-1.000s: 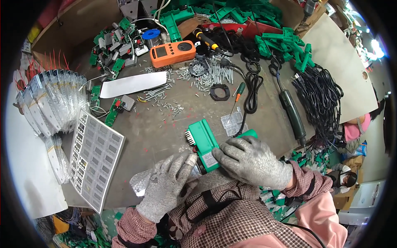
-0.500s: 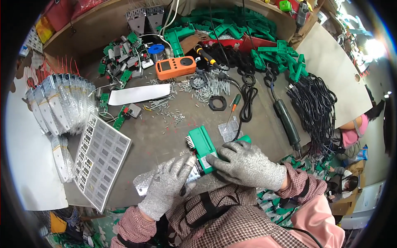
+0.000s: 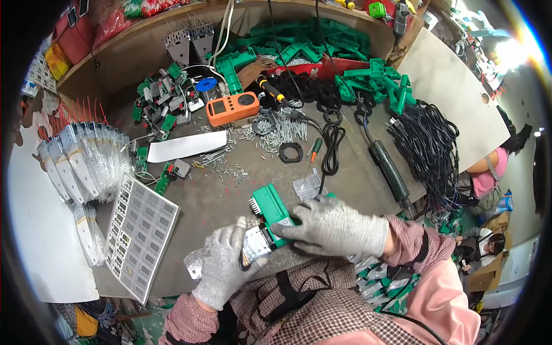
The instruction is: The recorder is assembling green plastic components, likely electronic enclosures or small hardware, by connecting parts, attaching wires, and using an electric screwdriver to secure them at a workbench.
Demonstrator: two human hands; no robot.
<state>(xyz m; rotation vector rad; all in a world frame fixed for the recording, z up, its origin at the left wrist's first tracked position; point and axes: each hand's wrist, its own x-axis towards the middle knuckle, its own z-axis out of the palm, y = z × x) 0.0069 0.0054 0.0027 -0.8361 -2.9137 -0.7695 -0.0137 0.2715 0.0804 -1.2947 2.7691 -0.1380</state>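
A green plastic housing (image 3: 269,208) lies on the grey workbench (image 3: 224,195) just in front of me. My right hand (image 3: 330,225), in a grey knit glove, lies over its near end and grips it. My left hand (image 3: 225,261), also gloved, pinches a small silvery part in clear wrap (image 3: 256,243) against the housing's near end. The joint between part and housing is partly hidden by my fingers.
An orange handheld meter (image 3: 232,108), loose screws (image 3: 275,130), a black ring (image 3: 290,152), a small screwdriver (image 3: 313,150) and a black power driver (image 3: 390,169) lie beyond. A white tray grid (image 3: 138,233) and bagged parts (image 3: 86,161) sit left; green housings (image 3: 322,46) are piled at the back.
The view has shifted, so the bench sits lower in frame. My left hand has curled tighter onto the silvery part at the housing's end; my right hand stays on the housing.
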